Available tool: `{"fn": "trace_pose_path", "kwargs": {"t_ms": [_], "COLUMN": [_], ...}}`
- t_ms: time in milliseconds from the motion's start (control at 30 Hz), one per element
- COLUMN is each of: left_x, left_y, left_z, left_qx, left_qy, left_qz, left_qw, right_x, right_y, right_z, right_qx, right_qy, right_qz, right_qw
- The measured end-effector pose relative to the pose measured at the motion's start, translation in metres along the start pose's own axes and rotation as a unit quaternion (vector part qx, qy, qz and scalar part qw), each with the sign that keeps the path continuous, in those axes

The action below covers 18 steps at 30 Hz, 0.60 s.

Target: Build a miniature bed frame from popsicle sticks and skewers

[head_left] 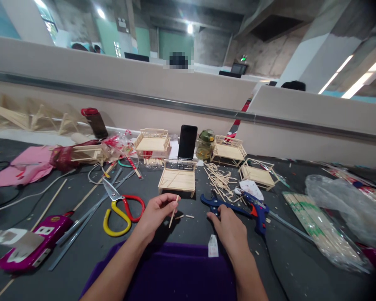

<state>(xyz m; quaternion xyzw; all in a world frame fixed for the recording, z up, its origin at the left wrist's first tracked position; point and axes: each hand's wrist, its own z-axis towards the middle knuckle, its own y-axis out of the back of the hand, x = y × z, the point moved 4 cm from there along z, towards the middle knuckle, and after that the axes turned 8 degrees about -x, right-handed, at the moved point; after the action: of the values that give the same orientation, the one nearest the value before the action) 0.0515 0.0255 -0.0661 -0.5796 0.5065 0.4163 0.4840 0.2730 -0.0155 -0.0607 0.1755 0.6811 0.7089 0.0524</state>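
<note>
My left hand [156,213] pinches a short wooden stick [173,216] between thumb and fingertips, the stick tilted downward. My right hand [231,229] is closed at the middle of a blue hand cutter [238,211] that lies on the dark table; its curved jaw points left. Just beyond both hands stands a small wooden model bed [177,180] made of sticks. Small cut stick pieces [189,216] lie between the hands. A blue glue gun [261,215] rests right of the cutter, and a pile of cut sticks [219,179] lies behind it.
Scissors with red and yellow handles [117,211] lie left, near a magenta power strip [39,240]. More model beds [153,142] stand at the back beside an upright phone [187,142]. Bagged sticks [321,225] lie right. Purple cloth [175,271] is in front.
</note>
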Motion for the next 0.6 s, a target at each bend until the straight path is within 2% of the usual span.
{"fn": "trace_pose_path", "kwargs": {"t_ms": [100,167,333,467,600], "left_x": [0.001,0.004,0.005,0.004,0.005], "left_y": [0.001,0.002,0.003,0.002,0.001], "left_z": [0.002,0.003,0.002,0.000,0.000], "left_qx": [0.000,0.003,0.016,0.034,0.049], "left_qy": [0.010,0.023,0.035,0.035,0.042], "left_qz": [-0.002,-0.003,-0.008,-0.020,-0.030], "left_qw": [1.000,1.000,0.999,0.999,0.997], "right_x": [-0.002,-0.015,-0.077,-0.123,-0.146], "right_y": [0.007,0.018,0.038,0.028,0.008], "right_z": [0.002,0.004,0.007,0.011,0.023], "right_qx": [-0.029,-0.066,-0.111,-0.086,-0.060], "right_qy": [-0.003,-0.020,-0.115,-0.162,-0.158], "right_qz": [0.012,0.013,-0.052,-0.067,-0.015], "right_qw": [1.000,0.998,0.986,0.981,0.985]}}
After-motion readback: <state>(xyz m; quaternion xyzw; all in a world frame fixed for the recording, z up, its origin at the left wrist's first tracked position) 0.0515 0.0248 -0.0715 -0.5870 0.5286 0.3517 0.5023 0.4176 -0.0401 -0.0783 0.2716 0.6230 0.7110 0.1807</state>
